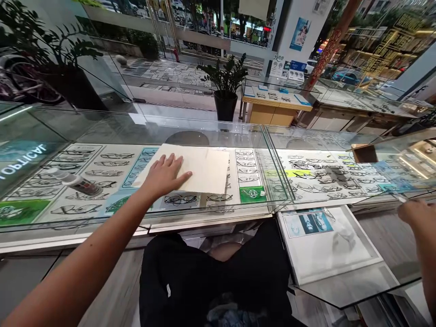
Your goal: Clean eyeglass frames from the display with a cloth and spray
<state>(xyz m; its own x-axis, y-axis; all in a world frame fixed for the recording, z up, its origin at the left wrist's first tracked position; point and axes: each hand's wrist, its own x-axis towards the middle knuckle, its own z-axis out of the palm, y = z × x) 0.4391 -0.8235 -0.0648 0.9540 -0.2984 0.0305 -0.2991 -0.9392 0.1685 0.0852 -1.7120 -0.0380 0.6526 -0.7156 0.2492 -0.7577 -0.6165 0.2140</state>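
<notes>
White and labelled, a spray bottle (pixel 81 184) is on the left part of the glass counter (pixel 252 203), nearer its front edge than its back edge; whether it stands upright I cannot tell. Eyeglasses (pixel 76 208) lie in rows under the glass. To the right, a cream sheet (pixel 207 170) lies flat left of the glass seam, its near right corner toward the front edge. The left hand (pixel 165 175) presses palm down on its left part, fingers spread, pinching nothing. Below the front edge, right of the dark-clothed legs, an open drawer (pixel 327 259) holds a picture card (pixel 308 223) by its far left corner. At far right, the right hand (pixel 413 212) pinches a thin pale item (pixel 400 197), too small to identify.
</notes>
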